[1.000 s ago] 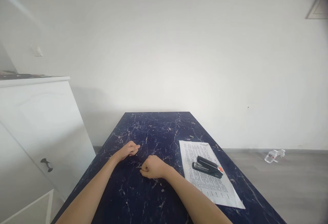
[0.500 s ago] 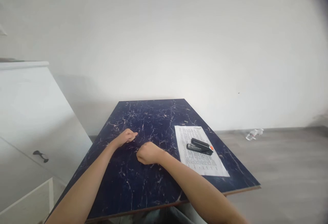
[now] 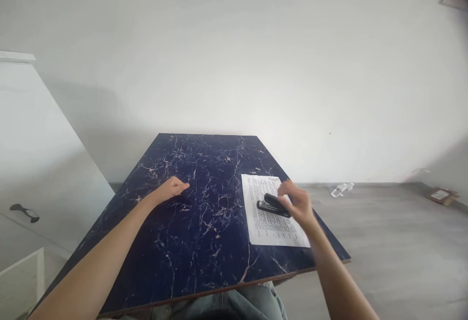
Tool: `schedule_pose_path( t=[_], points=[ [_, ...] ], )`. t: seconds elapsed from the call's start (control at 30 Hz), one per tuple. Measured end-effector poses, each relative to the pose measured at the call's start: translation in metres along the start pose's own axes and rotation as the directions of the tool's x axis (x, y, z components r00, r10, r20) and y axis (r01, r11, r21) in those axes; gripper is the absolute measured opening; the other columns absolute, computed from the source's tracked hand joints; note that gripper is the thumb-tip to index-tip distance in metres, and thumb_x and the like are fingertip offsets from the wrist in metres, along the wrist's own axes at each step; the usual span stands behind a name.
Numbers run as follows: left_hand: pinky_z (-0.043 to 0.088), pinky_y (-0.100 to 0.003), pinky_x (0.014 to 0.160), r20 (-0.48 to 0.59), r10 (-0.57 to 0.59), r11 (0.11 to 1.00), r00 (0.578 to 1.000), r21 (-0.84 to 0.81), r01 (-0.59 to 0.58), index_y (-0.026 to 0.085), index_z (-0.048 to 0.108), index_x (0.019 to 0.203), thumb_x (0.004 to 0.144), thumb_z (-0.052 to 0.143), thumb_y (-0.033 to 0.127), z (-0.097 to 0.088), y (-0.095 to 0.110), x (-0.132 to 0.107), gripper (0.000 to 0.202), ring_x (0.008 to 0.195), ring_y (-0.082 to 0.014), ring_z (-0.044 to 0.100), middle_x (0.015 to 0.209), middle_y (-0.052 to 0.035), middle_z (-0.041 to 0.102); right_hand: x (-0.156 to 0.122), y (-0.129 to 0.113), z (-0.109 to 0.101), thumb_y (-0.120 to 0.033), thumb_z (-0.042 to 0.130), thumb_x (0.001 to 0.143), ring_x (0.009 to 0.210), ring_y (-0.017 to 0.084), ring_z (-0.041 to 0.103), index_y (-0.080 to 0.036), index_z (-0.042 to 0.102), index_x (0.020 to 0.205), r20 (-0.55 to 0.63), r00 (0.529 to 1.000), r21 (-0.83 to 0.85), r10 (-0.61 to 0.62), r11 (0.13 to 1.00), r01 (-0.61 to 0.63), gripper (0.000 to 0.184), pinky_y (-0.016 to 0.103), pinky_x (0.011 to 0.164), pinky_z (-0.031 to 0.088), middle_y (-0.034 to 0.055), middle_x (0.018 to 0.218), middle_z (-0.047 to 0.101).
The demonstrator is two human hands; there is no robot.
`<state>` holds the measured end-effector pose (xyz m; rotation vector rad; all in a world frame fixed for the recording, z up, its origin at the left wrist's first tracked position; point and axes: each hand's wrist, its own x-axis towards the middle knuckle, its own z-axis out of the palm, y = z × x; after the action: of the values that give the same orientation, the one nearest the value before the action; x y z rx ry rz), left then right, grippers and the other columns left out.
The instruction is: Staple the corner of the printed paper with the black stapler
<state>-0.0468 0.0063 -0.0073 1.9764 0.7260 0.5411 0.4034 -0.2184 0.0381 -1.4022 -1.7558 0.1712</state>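
Note:
A dark blue marbled table [image 3: 197,232] stretches in front of me. On its right side lies a printed sheet of paper [image 3: 268,225] with a black stapler [image 3: 268,204] on top. My right hand [image 3: 298,203] hovers over the stapler's right end, fingers spread and somewhat blurred, and I cannot tell whether it touches the stapler. My left hand [image 3: 170,189] rests on the table to the left, fingers loosely curled with nothing visible in them.
A white cabinet [image 3: 32,164] with a dark handle [image 3: 24,211] stands at the left. A white wall rises behind the table. On the grey floor at the right lie a plastic bottle [image 3: 340,189] and a small flat box [image 3: 440,194].
My right hand has left the table's middle and swung right to the stapler, opening from a fist. The view has shifted so the near table edge shows. The left hand stays put.

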Motion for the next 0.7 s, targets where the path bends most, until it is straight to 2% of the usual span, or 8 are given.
schedule_pose_path(
  t=[0.07, 0.17, 0.27, 0.33, 0.4, 0.43, 0.57, 0.7],
  points=[
    [0.015, -0.030, 0.054, -0.137, 0.065, 0.997, 0.988, 0.055, -0.058, 0.021, 0.022, 0.053, 0.099, 0.053, 0.053, 0.016, 0.015, 0.000, 0.064, 0.049, -0.0081, 0.015, 0.050, 0.0056, 0.018, -0.017, 0.030, -0.031, -0.075, 0.055, 0.090, 0.114, 0.035, 0.064, -0.026, 0.072, 0.097, 0.045, 0.994, 0.053, 0.101, 0.993, -0.104, 0.053, 0.050, 0.104, 0.049, 0.0157, 0.111, 0.072],
    [0.019, -0.031, 0.055, -0.281, 0.253, 0.957, 0.926, 0.216, -0.196, 0.021, 0.021, 0.055, 0.104, 0.044, 0.045, 0.064, 0.056, -0.002, 0.059, 0.049, -0.0104, 0.021, 0.050, 0.0039, 0.023, -0.033, 0.059, -0.050, -0.075, 0.061, 0.088, 0.140, 0.038, 0.053, -0.028, 0.069, 0.130, 0.229, 0.959, 0.105, 0.169, 0.975, -0.197, 0.064, 0.049, 0.112, 0.047, 0.0177, 0.149, 0.058],
    [0.025, -0.035, 0.058, 0.075, 0.507, 0.730, 0.859, 0.493, -0.474, 0.021, 0.034, 0.055, 0.102, 0.045, 0.032, 0.136, 0.098, -0.013, 0.049, 0.051, -0.0143, 0.033, 0.050, -0.0002, 0.042, -0.038, 0.072, -0.046, -0.069, 0.066, 0.088, 0.144, 0.037, 0.050, -0.029, 0.065, 0.141, 0.372, 0.912, 0.081, 0.172, 0.973, -0.216, 0.067, 0.050, 0.115, 0.045, 0.0173, 0.156, 0.052],
    [0.027, -0.036, 0.054, 0.376, 0.615, 0.530, 0.693, 0.455, -0.716, 0.022, 0.040, 0.058, 0.098, 0.052, 0.032, 0.189, 0.112, -0.027, 0.043, 0.051, -0.0157, 0.036, 0.054, -0.0010, 0.049, -0.036, 0.074, -0.039, -0.064, 0.066, 0.091, 0.143, 0.037, 0.051, -0.028, 0.063, 0.144, 0.435, 0.886, 0.044, 0.162, 0.979, -0.200, 0.065, 0.050, 0.118, 0.042, 0.0164, 0.156, 0.052],
    [0.031, -0.035, 0.049, 0.527, 0.698, 0.383, 0.484, 0.296, -0.875, 0.023, 0.039, 0.057, 0.094, 0.058, 0.036, 0.238, 0.109, -0.042, 0.044, 0.052, -0.0173, 0.044, 0.054, -0.0018, 0.051, -0.032, 0.073, -0.031, -0.059, 0.063, 0.094, 0.141, 0.036, 0.053, -0.027, 0.061, 0.146, 0.459, 0.874, 0.007, 0.159, 0.983, -0.183, 0.061, 0.050, 0.118, 0.041, 0.0148, 0.155, 0.054],
    [0.037, -0.034, 0.051, 0.571, 0.704, 0.348, 0.423, 0.242, -0.906, 0.023, 0.041, 0.057, 0.092, 0.061, 0.027, 0.260, 0.102, -0.048, 0.040, 0.057, -0.0178, 0.051, 0.059, -0.0025, 0.055, -0.029, 0.071, -0.027, -0.057, 0.062, 0.095, 0.141, 0.036, 0.054, -0.027, 0.061, 0.147, 0.461, 0.873, -0.008, 0.160, 0.984, -0.177, 0.059, 0.051, 0.118, 0.042, 0.0140, 0.154, 0.055],
    [0.041, -0.034, 0.043, 0.731, 0.564, 0.455, 0.385, 0.114, -0.883, 0.023, 0.039, 0.047, 0.069, 0.074, 0.013, 0.318, 0.059, -0.058, 0.042, 0.046, -0.0170, 0.050, 0.054, -0.0016, 0.055, -0.019, 0.058, -0.003, -0.052, 0.062, 0.096, 0.131, 0.035, 0.062, -0.028, 0.059, 0.148, 0.440, 0.882, -0.061, 0.169, 0.986, -0.158, 0.058, 0.048, 0.107, 0.052, 0.0124, 0.149, 0.061],
    [0.035, -0.035, 0.036, 0.777, 0.521, 0.544, 0.353, 0.016, -0.839, 0.024, 0.039, 0.038, 0.061, 0.076, 0.015, 0.337, 0.036, -0.052, 0.044, 0.037, -0.0178, 0.045, 0.045, -0.0006, 0.052, -0.003, 0.027, 0.037, -0.047, 0.062, 0.095, 0.121, 0.033, 0.068, -0.026, 0.061, 0.145, 0.429, 0.893, -0.092, 0.137, 0.990, -0.108, 0.054, 0.047, 0.102, 0.054, 0.0127, 0.141, 0.066]
  ],
)
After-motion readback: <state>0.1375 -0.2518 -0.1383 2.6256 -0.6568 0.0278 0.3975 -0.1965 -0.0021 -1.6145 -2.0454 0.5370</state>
